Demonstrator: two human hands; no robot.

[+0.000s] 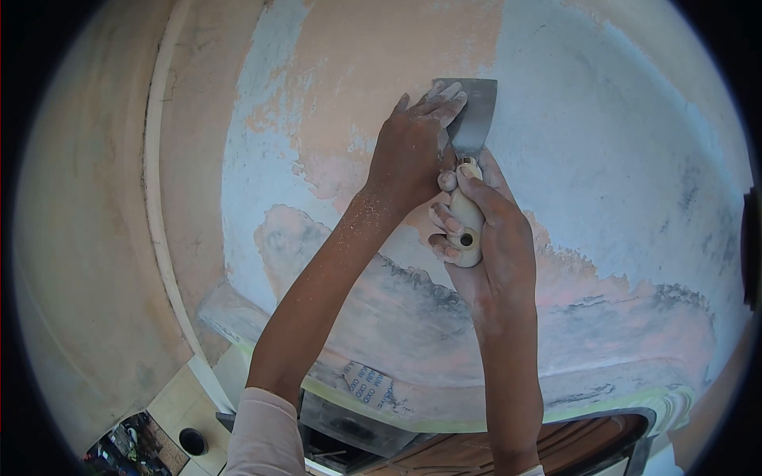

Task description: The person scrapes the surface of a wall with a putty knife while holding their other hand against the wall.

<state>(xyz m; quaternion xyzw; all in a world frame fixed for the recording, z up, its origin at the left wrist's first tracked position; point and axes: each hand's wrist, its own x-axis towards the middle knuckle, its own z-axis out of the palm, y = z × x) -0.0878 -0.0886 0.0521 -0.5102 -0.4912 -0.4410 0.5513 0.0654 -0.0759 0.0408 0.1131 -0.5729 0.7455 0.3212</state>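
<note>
A putty knife (475, 119) with a grey steel blade and a cream handle stands upright in the view, its blade against the patchy panel (587, 174). My right hand (502, 230) is closed around the handle, fingers wrapped on its left side and thumb near the ferrule. My left hand (413, 147) has its dusty fingers stretched out flat over the left part of the blade. Its thumb is beside the top of the handle. Pale blue, peach, pink and dark grey patches cover the panel around both hands.
Below the panel's curved edge runs pale green masking tape (456, 426) above a window opening (571, 444). A sandpaper sheet with blue print (369, 386) lies left of the right forearm. A black round container (193, 441) and assorted clutter (131, 448) are on the floor at lower left.
</note>
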